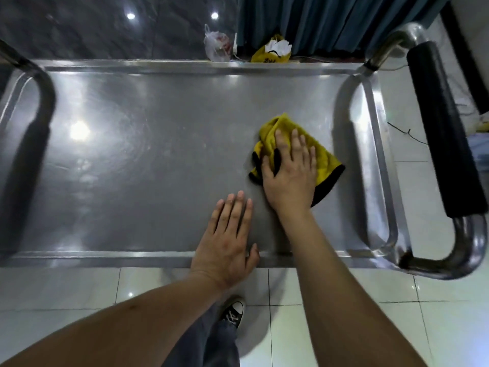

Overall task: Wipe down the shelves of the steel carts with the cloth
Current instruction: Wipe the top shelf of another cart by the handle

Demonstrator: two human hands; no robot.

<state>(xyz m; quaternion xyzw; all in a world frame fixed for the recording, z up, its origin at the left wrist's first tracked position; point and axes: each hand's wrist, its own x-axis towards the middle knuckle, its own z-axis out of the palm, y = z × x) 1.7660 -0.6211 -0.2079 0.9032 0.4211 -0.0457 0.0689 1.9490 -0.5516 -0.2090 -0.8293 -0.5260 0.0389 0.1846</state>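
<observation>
Pressing flat on the yellow cloth (293, 144), the right hand (289, 176) is seen with fingers straight and spread; the cloth lies bunched on the right part of the steel cart's top shelf (148, 160). The left hand (227, 242) is laid flat, holding nothing, at the near rim. A white plastic bag (215, 45) and a yellow bag (271, 50) holding white paper are noted beyond the far rim, by a teal curtain (330, 19). A black-padded handle (444, 128) is seen at right, white floor tiles (344, 300) below.

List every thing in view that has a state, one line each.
cloth: crumpled, flat on the shelf under the right hand
right hand: fingers straight, pressing the cloth
left hand: flat on the shelf's near edge
shelf: shiny, streaked
plastic bag: knotted, on floor
</observation>
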